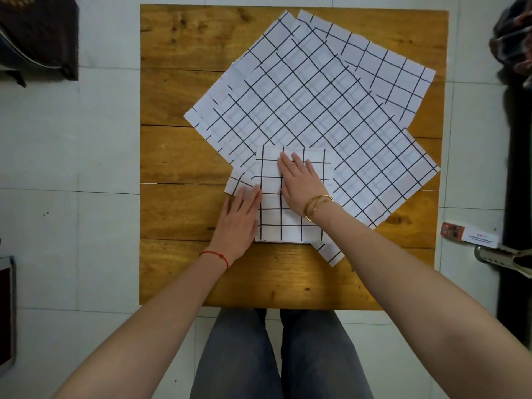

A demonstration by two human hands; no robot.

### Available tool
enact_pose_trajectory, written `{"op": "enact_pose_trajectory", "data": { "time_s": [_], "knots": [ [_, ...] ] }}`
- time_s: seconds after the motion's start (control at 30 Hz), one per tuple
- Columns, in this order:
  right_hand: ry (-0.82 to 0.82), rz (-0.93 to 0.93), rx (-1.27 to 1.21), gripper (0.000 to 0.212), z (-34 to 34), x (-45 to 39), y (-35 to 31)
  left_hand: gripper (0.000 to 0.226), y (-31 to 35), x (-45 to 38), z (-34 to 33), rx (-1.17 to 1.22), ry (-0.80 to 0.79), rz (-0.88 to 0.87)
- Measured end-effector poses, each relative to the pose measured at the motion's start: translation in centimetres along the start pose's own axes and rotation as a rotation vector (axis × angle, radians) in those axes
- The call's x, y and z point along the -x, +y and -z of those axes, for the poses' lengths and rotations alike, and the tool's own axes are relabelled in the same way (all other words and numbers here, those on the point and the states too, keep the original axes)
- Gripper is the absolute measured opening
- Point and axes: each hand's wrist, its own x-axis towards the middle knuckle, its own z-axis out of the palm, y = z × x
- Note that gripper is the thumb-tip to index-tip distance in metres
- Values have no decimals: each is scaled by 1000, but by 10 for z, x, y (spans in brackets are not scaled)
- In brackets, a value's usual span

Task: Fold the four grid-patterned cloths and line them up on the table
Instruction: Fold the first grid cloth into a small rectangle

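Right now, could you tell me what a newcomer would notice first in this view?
Probably the unfolded grid cloths, spread overlapping at an angle across the far and right side of the wooden table. Next, both hands at the near centre: the right hand lies flat on a folded cloth, the left hand at its left edge.

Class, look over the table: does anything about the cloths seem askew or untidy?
Yes. The unfolded cloths lie fanned and overlapping, turned diagonal to the table edges. The folded cloth, pressed flat by the left hand and right hand, sits square but overlaps the spread ones, not yet in any line.
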Motion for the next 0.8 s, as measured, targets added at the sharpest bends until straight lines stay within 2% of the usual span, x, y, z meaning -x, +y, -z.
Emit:
{"op": "enact_pose_trajectory", "data": {
  "time_s": [0.3, 0.47, 0.53, 0.6, 0.67, 0.73, 0.8],
  "knots": [
    [-39, -42, -30, 57, -3, -1, -7, 62, 10, 74, -31, -29, -105, -59],
    [-20, -38, -57, 56, -4, -1, -6, 56, 12, 88, -39, 31, -56, -87],
    [43, -7, -152, 55, -5, 1, -3, 51, 14, 86, -37, 97, 8, -108],
    [190, 5, -291, 53, -5, 7, 0, 46, 16, 80, -28, 220, 76, -73],
    [380, -102, -430, 46, -5, 18, 5, 43, 19, 69, -17, 369, 131, 34],
    [535, -322, -540, 34, -7, 30, 14, 41, 22, 54, -6, 480, 196, 158],
    [603, -565, -654, 23, -12, 42, 25, 40, 22, 36, 2, 582, 220, 278]
  ]
}}
